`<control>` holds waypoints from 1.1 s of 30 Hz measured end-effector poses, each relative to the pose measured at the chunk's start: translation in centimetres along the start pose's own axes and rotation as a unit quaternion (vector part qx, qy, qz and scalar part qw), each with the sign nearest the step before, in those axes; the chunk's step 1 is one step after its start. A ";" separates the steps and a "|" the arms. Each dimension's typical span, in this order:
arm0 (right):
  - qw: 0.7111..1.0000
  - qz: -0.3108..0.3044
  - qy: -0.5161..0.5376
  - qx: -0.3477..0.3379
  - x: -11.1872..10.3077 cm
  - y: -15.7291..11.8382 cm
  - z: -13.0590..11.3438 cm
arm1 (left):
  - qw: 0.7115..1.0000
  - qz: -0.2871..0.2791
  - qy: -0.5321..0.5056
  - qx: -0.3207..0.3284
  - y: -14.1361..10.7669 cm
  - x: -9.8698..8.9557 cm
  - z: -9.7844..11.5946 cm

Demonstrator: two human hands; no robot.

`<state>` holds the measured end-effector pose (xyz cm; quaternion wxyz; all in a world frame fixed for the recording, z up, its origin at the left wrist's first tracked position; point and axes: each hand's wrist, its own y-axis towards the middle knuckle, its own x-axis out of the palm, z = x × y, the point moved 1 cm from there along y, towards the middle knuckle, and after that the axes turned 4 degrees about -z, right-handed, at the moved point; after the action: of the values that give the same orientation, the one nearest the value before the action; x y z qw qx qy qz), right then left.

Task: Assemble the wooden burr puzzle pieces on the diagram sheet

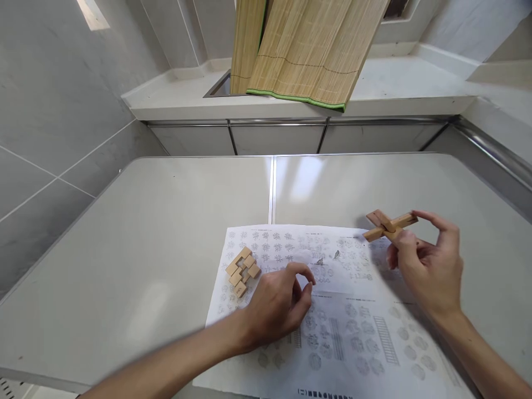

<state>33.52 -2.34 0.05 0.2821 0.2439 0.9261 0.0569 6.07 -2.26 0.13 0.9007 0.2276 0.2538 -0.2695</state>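
My right hand (pixel 432 260) holds a wooden cross-shaped puzzle (pixel 388 226) between thumb and fingers, raised over the upper right part of a printed sheet. The puzzle is made of interlocked light wood bars. My left hand (pixel 280 302) rests on the middle of the paper sheet (pixel 341 343), its fingers curled with a gap between thumb and forefinger and nothing in them. Just left of that hand, several small wooden blocks (pixel 243 270) lie joined in a cluster on the sheet's left part. Rows of small diagrams cover the paper.
A pale table (pixel 187 199) with a centre seam spreads under the sheet. Behind it stands a white counter (pixel 174 102) with a bamboo mat (pixel 307 55) hanging over its edge. Grey tiled walls (pixel 62 83) rise at the left.
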 end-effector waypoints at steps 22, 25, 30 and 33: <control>0.953 0.073 -0.146 -0.254 0.6 -1.2 -1.1 | 0.996 -0.010 0.060 0.058 0.4 -0.2 0.1; 0.914 -0.129 -0.070 -0.379 2.0 -2.7 -1.6 | 0.992 -0.009 0.092 0.088 0.4 0.0 0.1; 0.870 -0.232 -0.079 -0.427 4.2 -4.2 -1.4 | 0.987 -0.023 0.124 0.095 0.4 0.2 0.9; 0.865 -0.247 -0.094 -0.426 4.6 -4.2 -1.0 | 0.983 -0.041 0.160 0.077 0.6 -0.5 1.6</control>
<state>27.89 -3.74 -2.46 0.4487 -0.1328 0.8112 0.3508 6.61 -2.47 1.82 0.8161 0.3261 0.3825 -0.2853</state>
